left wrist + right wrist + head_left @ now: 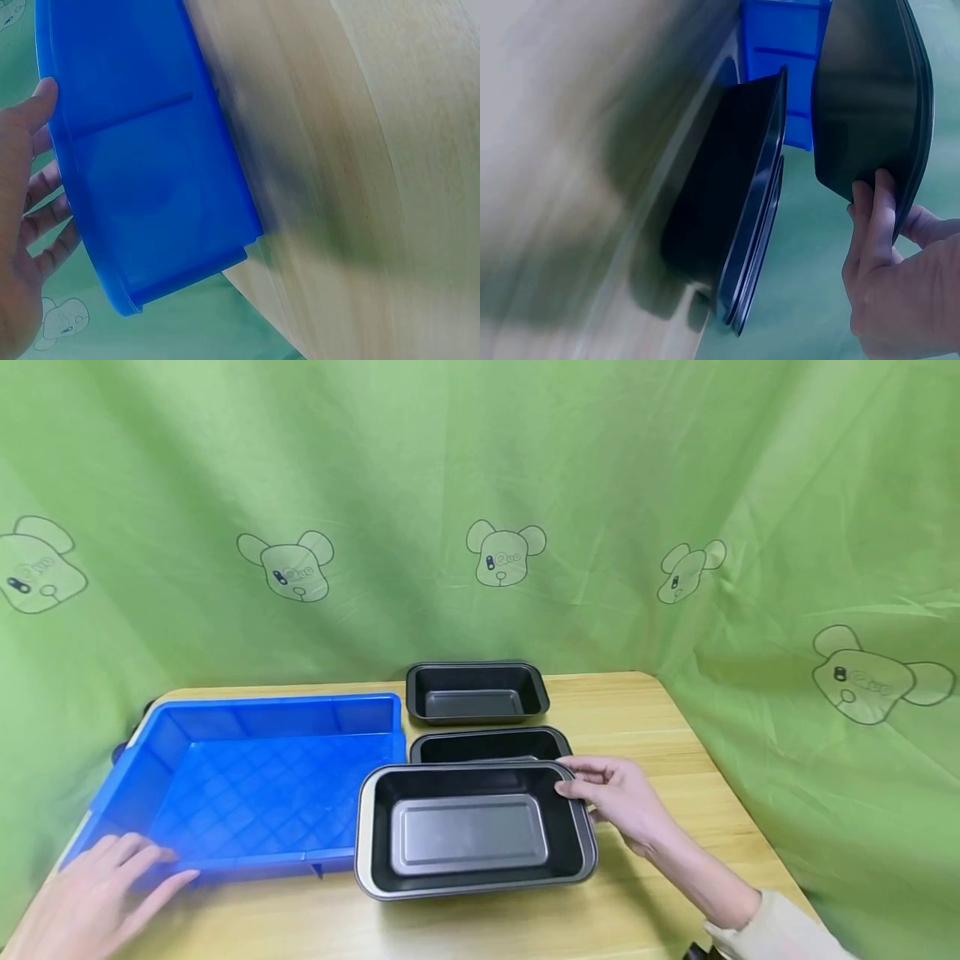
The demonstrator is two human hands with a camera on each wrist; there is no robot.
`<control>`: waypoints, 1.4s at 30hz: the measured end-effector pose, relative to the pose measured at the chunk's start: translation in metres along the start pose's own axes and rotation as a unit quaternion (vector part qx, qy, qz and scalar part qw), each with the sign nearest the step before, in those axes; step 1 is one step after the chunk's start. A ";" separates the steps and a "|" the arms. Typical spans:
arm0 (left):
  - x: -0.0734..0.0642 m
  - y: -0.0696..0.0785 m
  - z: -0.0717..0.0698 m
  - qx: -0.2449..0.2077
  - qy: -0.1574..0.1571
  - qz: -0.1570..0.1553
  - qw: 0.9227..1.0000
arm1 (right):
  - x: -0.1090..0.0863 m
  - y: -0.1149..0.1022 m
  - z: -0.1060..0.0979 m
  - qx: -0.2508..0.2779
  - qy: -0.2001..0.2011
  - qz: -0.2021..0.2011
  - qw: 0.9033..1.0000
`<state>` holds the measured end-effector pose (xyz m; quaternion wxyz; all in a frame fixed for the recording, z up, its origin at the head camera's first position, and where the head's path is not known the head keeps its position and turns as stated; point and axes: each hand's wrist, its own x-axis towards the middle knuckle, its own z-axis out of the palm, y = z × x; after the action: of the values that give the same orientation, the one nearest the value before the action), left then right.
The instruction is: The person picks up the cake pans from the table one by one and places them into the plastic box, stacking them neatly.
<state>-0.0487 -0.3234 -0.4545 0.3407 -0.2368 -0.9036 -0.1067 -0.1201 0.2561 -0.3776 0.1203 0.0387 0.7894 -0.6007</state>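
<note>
My right hand (618, 797) holds a dark loaf pan (468, 835) by its right back corner, thumb over the rim and fingers against the outer wall. The right wrist view shows the pan's outer side (866, 97), with fingers (881, 202) spread on it. Behind it a second loaf pan (491, 743) is partly hidden, and a third (477, 678) stands at the table's back. My left hand (105, 893), blurred, is at the front left of a blue plastic bin (281, 700). Its thumb and fingers are loosely extended around the bin's rim (71, 180).
A wooden table (630, 727) carries the bin on the left and the pans right beside it. Green cloth (390, 485) printed with mouse heads hangs behind and at both sides. A small dark object (697, 952) shows by the right sleeve.
</note>
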 end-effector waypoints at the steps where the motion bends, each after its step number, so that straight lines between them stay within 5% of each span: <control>1: 0.000 0.000 0.000 0.003 -0.002 -0.001 1.000 | 0.002 -0.002 0.002 0.001 0.000 -0.002 1.000; 17: 0.000 -0.001 0.001 -0.001 0.002 0.001 1.000 | 0.038 -0.034 0.033 0.022 -0.002 -0.018 1.000; 42: -0.001 -0.002 0.000 0.010 -0.037 -0.018 0.999 | 0.082 -0.058 0.094 0.059 0.016 -0.058 0.996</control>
<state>-0.0491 -0.3256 -0.4552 0.3076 -0.2208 -0.9207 -0.0947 -0.1982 0.1430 -0.3663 0.0701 0.0089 0.7553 -0.6516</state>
